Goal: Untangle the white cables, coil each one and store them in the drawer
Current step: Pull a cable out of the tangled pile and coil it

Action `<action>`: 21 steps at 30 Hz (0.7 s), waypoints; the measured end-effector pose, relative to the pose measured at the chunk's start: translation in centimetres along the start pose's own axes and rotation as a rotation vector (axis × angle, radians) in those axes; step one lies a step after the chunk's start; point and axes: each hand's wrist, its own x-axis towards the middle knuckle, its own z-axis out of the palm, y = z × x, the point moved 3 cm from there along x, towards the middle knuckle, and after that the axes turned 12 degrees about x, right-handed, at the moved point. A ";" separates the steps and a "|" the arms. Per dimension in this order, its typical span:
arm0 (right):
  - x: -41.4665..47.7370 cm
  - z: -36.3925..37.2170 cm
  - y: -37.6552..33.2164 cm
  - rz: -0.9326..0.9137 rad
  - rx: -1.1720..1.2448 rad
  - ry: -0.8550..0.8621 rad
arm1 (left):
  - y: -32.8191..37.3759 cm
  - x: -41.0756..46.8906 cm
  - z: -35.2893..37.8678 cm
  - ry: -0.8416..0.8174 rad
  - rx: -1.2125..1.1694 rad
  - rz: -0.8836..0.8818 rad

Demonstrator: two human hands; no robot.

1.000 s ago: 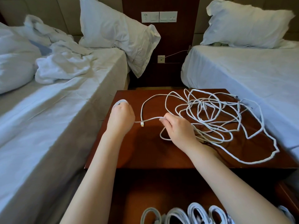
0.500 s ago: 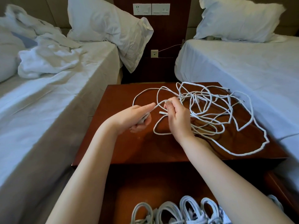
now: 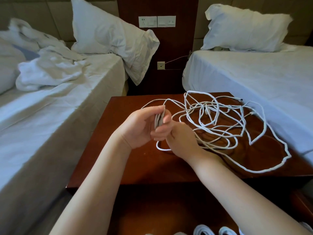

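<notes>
A tangle of white cables (image 3: 220,119) lies spread over the right half of the dark wooden nightstand top (image 3: 128,160). My left hand (image 3: 144,126) is raised above the top and grips a small coil of white cable (image 3: 159,118) wound in a few loops between fingers and thumb. My right hand (image 3: 181,139) sits just right of it, fingers curled round the same cable where it trails off into the tangle. Coiled white cables (image 3: 203,230) lie in the open drawer (image 3: 152,209) at the bottom edge, partly cut off.
A bed with rumpled white bedding (image 3: 50,92) runs along the left, a made bed (image 3: 254,78) along the right, both close to the nightstand. Wall sockets and switches (image 3: 156,21) sit on the dark panel behind. A thin wire (image 3: 176,58) leads from a lower socket.
My left hand left the nightstand's left side, took the cable end and now holds a few wound loops. My right hand has moved down and toward me along the cable.
</notes>
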 end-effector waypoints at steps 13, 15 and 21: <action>0.0 0.1 -1.7 0.025 -0.022 -0.155 | -0.1 1.2 -0.7 0.607 -0.227 0.307; 0.0 0.3 -1.6 0.060 -0.047 -0.219 | 0.4 0.8 -1.7 0.725 -0.216 0.373; -0.3 0.5 -2.1 0.017 -0.120 -0.287 | 0.9 -2.0 -4.9 1.176 0.088 0.470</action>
